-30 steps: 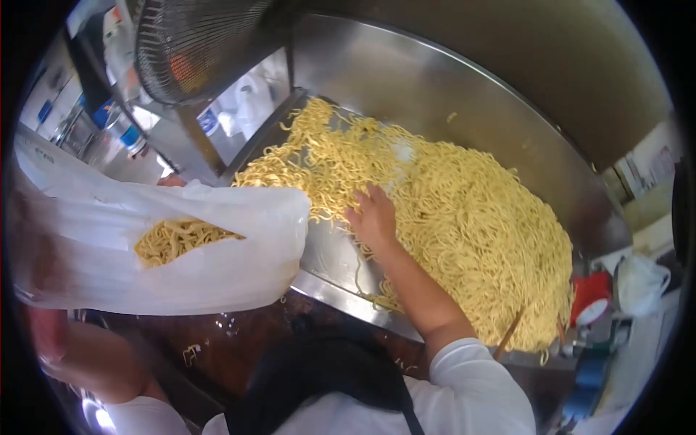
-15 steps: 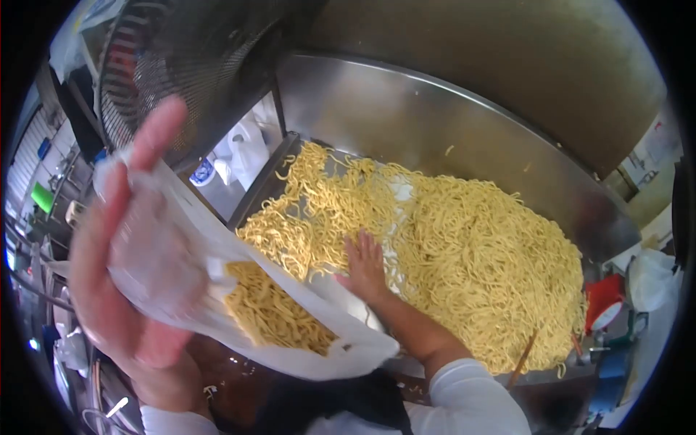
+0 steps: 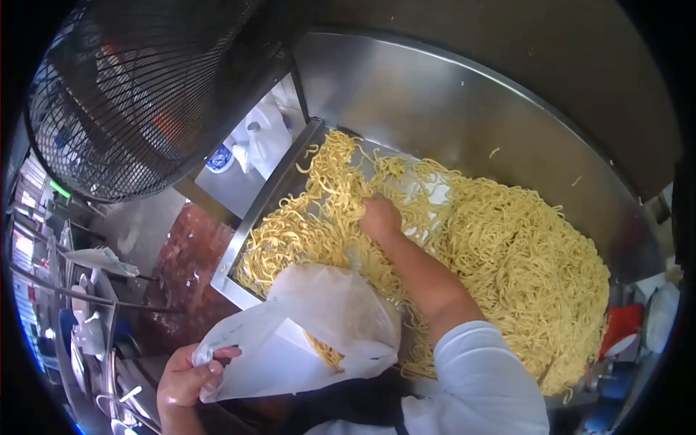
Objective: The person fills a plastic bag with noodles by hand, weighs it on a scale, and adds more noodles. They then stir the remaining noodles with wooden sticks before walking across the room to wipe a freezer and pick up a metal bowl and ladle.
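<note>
Left fingers [image 3: 229, 353] pinch a filmy bag [image 3: 335, 293]; right fingers [image 3: 370, 209] curl among glossy, tangled noodles [image 3: 293, 235], their grip unclear.

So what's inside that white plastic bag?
Some yellow noodles peek out through the opening of the bag, next to a flat white piece. The cloudy plastic covers the rest, so I can't tell how many noodles there are, or what else is inside.

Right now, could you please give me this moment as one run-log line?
Left hand: gripping plastic bag | Right hand: at yellow noodles, fingers partly hidden | Bag: noodles inside | Metal tray: larger heap at right
</note>
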